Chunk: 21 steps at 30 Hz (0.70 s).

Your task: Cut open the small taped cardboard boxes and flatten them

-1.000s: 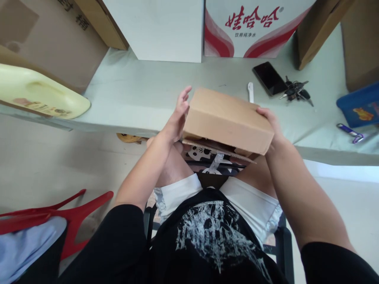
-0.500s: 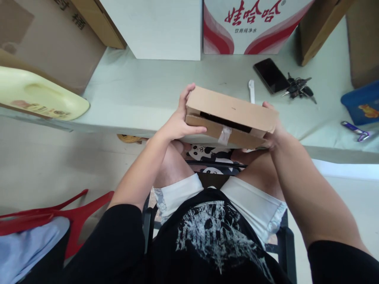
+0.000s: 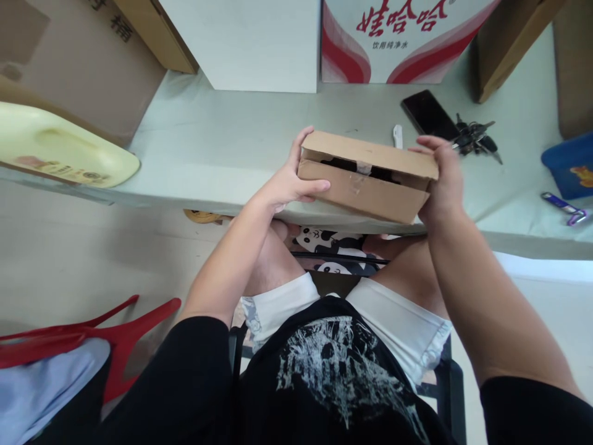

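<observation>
A small brown cardboard box (image 3: 370,191) hangs over the near edge of the pale table (image 3: 222,148), held between both hands. My left hand (image 3: 290,182) grips its left end, thumb on the front flap. My right hand (image 3: 442,182) wraps its right end, fingers curled over the top. The flaps on top stand slightly apart, with a dark gap and a scrap of clear tape between them. What lies inside is hidden.
On the table lie a black phone (image 3: 428,114), a bunch of keys (image 3: 475,139), a small white object (image 3: 397,135), a blue tray (image 3: 572,164) and a purple clip (image 3: 563,207). A yellow tray (image 3: 60,151) sits at the left. Large cartons line the back. A red chair (image 3: 106,346) stands lower left.
The box has been rolled in my hands: first its broad face was up, now the taped flap seam faces up. My left hand went from flat beside the box to gripping it.
</observation>
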Each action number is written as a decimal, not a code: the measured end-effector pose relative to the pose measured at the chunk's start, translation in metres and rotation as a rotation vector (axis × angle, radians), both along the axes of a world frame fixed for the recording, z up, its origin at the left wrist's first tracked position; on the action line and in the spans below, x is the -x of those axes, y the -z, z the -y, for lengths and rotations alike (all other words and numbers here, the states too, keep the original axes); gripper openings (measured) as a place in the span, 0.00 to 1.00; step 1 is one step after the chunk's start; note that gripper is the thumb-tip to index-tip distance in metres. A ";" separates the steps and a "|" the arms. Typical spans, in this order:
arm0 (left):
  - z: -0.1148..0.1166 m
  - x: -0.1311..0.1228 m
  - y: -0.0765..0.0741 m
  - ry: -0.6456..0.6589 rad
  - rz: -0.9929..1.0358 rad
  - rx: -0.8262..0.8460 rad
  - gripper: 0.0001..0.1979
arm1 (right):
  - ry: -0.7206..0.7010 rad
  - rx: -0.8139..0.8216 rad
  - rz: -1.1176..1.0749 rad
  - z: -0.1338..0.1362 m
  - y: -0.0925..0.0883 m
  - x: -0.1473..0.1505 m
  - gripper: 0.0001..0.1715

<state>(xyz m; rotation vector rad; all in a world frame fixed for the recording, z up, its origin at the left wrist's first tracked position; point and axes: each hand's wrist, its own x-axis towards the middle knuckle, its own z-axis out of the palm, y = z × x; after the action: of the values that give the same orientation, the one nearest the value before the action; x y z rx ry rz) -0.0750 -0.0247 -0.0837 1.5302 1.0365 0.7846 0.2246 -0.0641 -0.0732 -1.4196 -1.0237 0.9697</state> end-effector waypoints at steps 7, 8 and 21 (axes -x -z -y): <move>-0.011 -0.004 0.004 -0.005 -0.031 -0.072 0.49 | -0.076 -0.009 0.273 0.008 -0.030 0.007 0.15; -0.012 -0.004 0.005 -0.005 -0.021 -0.059 0.49 | -0.080 -0.013 0.260 0.006 -0.027 0.006 0.15; -0.012 -0.007 0.002 -0.065 -0.114 -0.160 0.46 | -0.044 -0.013 0.209 -0.005 -0.010 0.005 0.12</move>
<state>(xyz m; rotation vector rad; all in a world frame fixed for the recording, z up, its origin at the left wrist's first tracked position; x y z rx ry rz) -0.0676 -0.0124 -0.0859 1.7003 1.1343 0.8504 0.2198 -0.0593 -0.0633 -1.5162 -1.2169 0.8573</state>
